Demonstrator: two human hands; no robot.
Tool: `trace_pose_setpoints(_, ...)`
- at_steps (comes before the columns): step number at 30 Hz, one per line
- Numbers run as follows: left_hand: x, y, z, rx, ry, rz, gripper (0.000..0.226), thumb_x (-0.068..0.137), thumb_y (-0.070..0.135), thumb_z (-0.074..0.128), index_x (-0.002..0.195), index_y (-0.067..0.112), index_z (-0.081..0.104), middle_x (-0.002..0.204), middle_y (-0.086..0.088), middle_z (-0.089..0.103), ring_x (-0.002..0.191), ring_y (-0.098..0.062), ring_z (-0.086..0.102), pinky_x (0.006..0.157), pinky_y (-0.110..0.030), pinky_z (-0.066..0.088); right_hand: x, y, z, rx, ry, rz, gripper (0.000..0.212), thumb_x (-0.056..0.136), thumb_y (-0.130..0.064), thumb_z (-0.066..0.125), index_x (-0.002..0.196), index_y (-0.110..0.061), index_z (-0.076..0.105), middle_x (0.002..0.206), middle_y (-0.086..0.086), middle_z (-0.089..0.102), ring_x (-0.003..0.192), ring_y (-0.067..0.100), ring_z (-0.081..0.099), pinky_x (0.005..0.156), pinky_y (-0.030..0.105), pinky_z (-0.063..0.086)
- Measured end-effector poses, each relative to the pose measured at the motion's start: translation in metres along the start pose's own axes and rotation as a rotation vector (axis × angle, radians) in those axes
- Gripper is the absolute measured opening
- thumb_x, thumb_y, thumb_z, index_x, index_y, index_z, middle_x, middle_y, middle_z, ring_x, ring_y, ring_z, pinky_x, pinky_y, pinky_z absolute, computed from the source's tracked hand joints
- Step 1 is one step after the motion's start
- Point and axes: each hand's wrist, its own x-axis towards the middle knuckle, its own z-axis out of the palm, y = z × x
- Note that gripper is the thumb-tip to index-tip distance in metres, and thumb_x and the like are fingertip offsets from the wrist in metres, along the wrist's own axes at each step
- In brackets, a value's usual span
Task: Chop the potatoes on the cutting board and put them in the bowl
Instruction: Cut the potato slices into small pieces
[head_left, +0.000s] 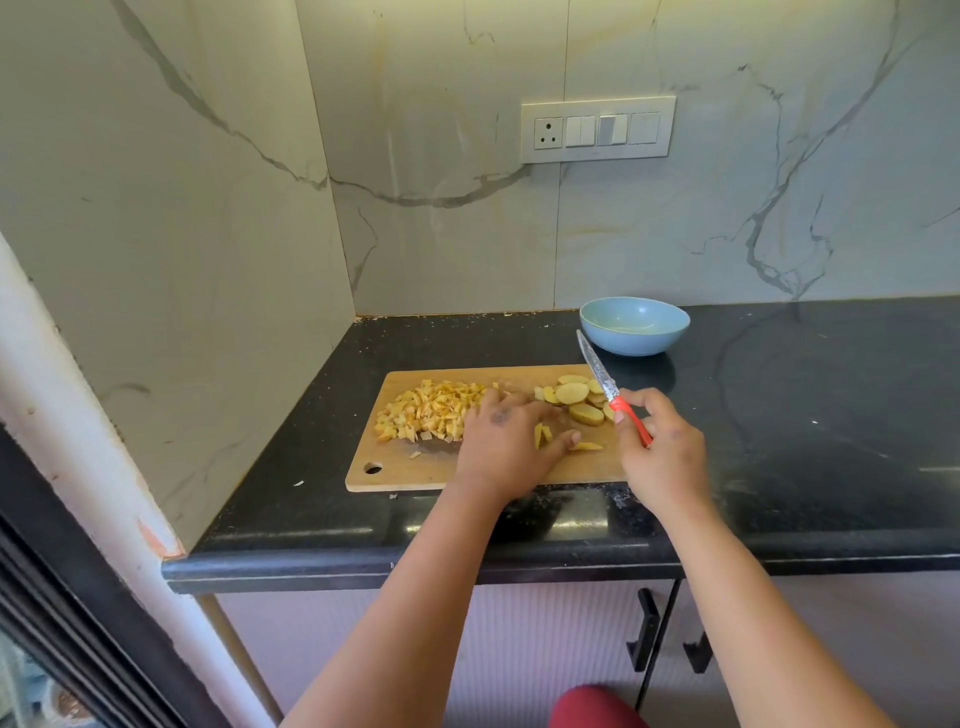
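Note:
A wooden cutting board (410, 470) lies on the black counter. A pile of small chopped potato pieces (428, 410) covers its left part. Round potato slices (574, 397) lie on its right part. My left hand (506, 439) rests palm down on the board's middle, fingers spread over a few potato strips (543, 435); one more strip (587, 446) lies beside the thumb. My right hand (660, 447) grips the red handle of a knife (602, 382), its blade pointing up and away over the slices. A light blue bowl (635, 325) stands behind the board and looks empty.
The counter (805, 415) runs on to the right. Marble walls close the back and left; a switch panel (597, 129) sits on the back wall. Small scraps dot the counter. Cabinet handles (644, 631) hang below the front edge.

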Motion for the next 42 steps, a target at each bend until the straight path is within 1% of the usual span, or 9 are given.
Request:
trace_pose_setpoints(4,0.003,0.022,0.001,0.167,-0.057,0.052,0.031,0.091,0.053,0.055,0.109,0.032,0.069,0.119,0.01,0.064,0.121,-0.022,0.039,0.095,-0.043,0.026,0.001,0.002,0.001,-0.017,-0.002,-0.021,0.011,0.096,-0.018,0.056,0.105,-0.02,0.062,0.055,-0.005,0.047,0.05,0.011,0.041,0.051,0.016,0.036)
trace_pose_setpoints(7,0.0,0.027,0.007,0.122,-0.035,-0.01,0.024,0.091,0.049,0.057,0.097,0.03,0.071,0.106,0.011,0.069,0.118,-0.021,0.042,0.095,-0.042,0.025,0.001,0.004,0.001,-0.022,-0.014,-0.021,0.011,0.097,-0.02,0.055,0.106,-0.021,0.062,0.054,-0.006,0.046,0.049,0.01,0.04,0.049,0.018,0.036)
trace_pose_setpoints(11,-0.004,0.029,0.018,0.121,0.166,-0.069,0.016,0.083,0.04,0.067,0.081,0.025,0.071,0.094,0.004,0.067,0.104,-0.026,0.049,0.087,-0.043,0.03,0.0,0.002,0.0,-0.043,-0.02,-0.022,0.012,0.097,-0.021,0.055,0.107,-0.023,0.061,0.055,-0.007,0.046,0.05,0.01,0.042,0.047,0.017,0.035)
trace_pose_setpoints(16,0.002,0.026,0.027,0.078,0.014,-0.241,0.04,0.088,0.045,0.059,0.118,0.019,0.061,0.121,-0.005,0.056,0.116,-0.027,0.045,0.097,-0.034,0.038,0.0,-0.001,-0.001,-0.048,-0.019,-0.015,0.013,0.097,-0.02,0.055,0.108,-0.021,0.062,0.058,-0.003,0.051,0.054,0.013,0.047,0.05,0.021,0.037)
trace_pose_setpoints(21,0.007,0.018,0.029,-0.015,-0.056,-0.166,0.027,0.094,0.024,0.053,0.117,0.017,0.065,0.113,-0.004,0.063,0.109,-0.023,0.052,0.102,-0.032,0.04,-0.005,-0.01,-0.006,-0.086,-0.044,-0.012,0.012,0.097,-0.02,0.055,0.108,-0.021,0.06,0.06,-0.006,0.048,0.052,0.01,0.045,0.046,0.016,0.034)
trace_pose_setpoints(30,0.01,-0.018,-0.009,-0.177,-0.23,-0.048,0.029,0.094,0.024,0.065,0.122,0.018,0.068,0.126,0.002,0.066,0.116,-0.015,0.059,0.101,-0.022,0.039,-0.032,-0.036,-0.014,-0.346,-0.254,0.043,0.011,0.096,-0.018,0.052,0.104,-0.023,0.058,0.066,-0.01,0.048,0.056,0.005,0.047,0.044,0.02,0.028)
trace_pose_setpoints(34,0.006,-0.02,-0.006,-0.169,-0.184,-0.044,0.035,0.092,0.029,0.066,0.125,0.017,0.066,0.126,0.0,0.066,0.118,-0.017,0.058,0.106,-0.031,0.041,-0.043,-0.048,-0.007,-0.455,-0.3,0.073,0.016,0.095,-0.013,0.049,0.105,-0.024,0.053,0.066,-0.006,0.048,0.056,0.009,0.046,0.043,0.025,0.029)
trace_pose_setpoints(39,0.003,-0.018,0.0,-0.113,-0.133,0.007,0.03,0.096,0.029,0.061,0.12,0.014,0.069,0.117,-0.005,0.069,0.109,-0.022,0.061,0.097,-0.034,0.047,-0.056,-0.063,0.002,-0.524,-0.334,0.048,0.025,0.095,-0.008,0.043,0.115,-0.022,0.046,0.065,-0.005,0.046,0.052,0.008,0.042,0.041,0.023,0.024)
trace_pose_setpoints(42,0.002,-0.019,0.0,-0.143,-0.104,0.022,0.028,0.095,0.027,0.062,0.119,0.014,0.07,0.118,-0.003,0.07,0.111,-0.018,0.06,0.099,-0.025,0.041,-0.057,-0.07,0.004,-0.55,-0.341,0.044,0.027,0.095,-0.006,0.041,0.118,-0.021,0.044,0.066,-0.005,0.043,0.052,0.006,0.038,0.041,0.022,0.022)
